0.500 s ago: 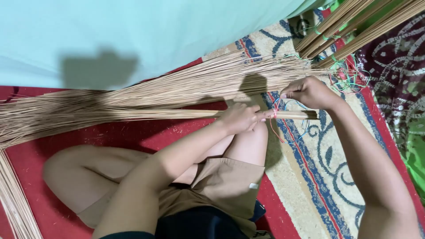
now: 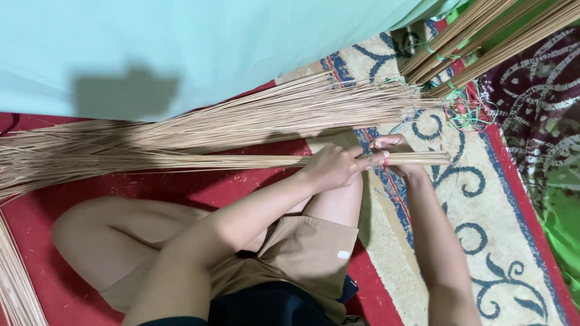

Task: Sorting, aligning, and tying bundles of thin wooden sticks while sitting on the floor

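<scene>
far left, a loose fan of thin tan broom sticks [image 2: 72, 154] spreads across the red mat [image 2: 36, 223], and a second sheaf of the same sticks [image 2: 15, 284] runs down the bottom left corner. behind them hangs a pale turquoise cloth [image 2: 211, 48] with a head-shaped shadow on it. moving in, the person sits cross-legged in tan shorts [image 2: 302, 253], knee up in the middle. above the knee lies the thin bundle of tan sticks [image 2: 241, 161], laid level across the mat, its cut ends pointing right onto the cream rug with blue scrolls [image 2: 483, 199].

now the hands. the left hand [image 2: 332, 166] is closed over the bundle near its right end, fingers curled round the sticks. just beside it the right hand [image 2: 396, 154] pinches in close at the same spot, fingertips narrow on a bit of red band or string [image 2: 384, 160]; what exactly is between those fingertips is too small to tell. behind the hands sits the big heap of loose tan sticks [image 2: 290, 111], and further right a tangle of green ties [image 2: 471, 108] and tied bundles of sticks [image 2: 483, 36] leaning in from the top corner.

the risk here, i'd say: the bundle is long and held only at one end, so if the left hand slackens, the sticks could splay and slide out of line. the red band looks slight too; pulled hard, it might snap or slip off the ends.
</scene>
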